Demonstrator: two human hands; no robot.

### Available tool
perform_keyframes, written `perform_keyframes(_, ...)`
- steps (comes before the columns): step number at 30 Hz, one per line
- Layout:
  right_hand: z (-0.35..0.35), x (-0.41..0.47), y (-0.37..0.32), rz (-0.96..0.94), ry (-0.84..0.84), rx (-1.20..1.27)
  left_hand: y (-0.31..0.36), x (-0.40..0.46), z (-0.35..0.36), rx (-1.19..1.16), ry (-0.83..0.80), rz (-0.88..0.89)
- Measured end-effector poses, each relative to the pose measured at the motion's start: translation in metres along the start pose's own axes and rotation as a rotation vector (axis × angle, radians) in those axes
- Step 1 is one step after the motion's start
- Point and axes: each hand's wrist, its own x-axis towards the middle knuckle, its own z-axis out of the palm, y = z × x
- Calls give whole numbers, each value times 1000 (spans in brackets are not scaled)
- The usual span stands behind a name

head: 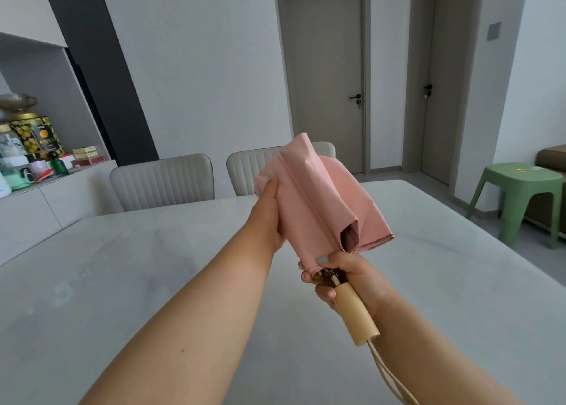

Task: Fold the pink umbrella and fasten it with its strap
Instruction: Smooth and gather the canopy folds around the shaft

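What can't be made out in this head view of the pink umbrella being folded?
- Fastening strap: not visible on the pink fabric umbrella; the folds may hide it.
- Left hand fingers: behind the canopy.
- Beige cord loop: cut off by the bottom edge.
- Shelf jars: labels too small to read.

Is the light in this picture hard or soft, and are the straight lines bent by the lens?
Head view: soft, even daylight; the pink umbrella casts no sharp shadow on the table, which shows faint glare; door frames lean and the table edges curve, a wide-angle effect.
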Motion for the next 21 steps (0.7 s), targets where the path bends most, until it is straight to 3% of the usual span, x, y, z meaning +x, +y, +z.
perform_keyframes(2,-3,1,0,-44,35,-70,16,2,-3,246,270,88)
perform_keyframes(4,-4,1,-1,-85,54,-133,40,2,-1,491,456,344)
perform_keyframes(6,-4,1,-2,-99,57,-182,66,-1,5,676,407,616)
perform_keyframes(8,-3,-1,-3,-100,47,-225,87,-7,14,870,306,714)
perform_keyframes(10,-2,-2,-4,-102,40,-264,101,-8,19,986,177,626)
perform_keyframes(14,-1,-4,-3,-98,33,-329,113,-7,13,1002,3,387)
perform_keyframes(21,-2,-3,-3,-79,-19,-284,124,-28,6,551,-350,328)
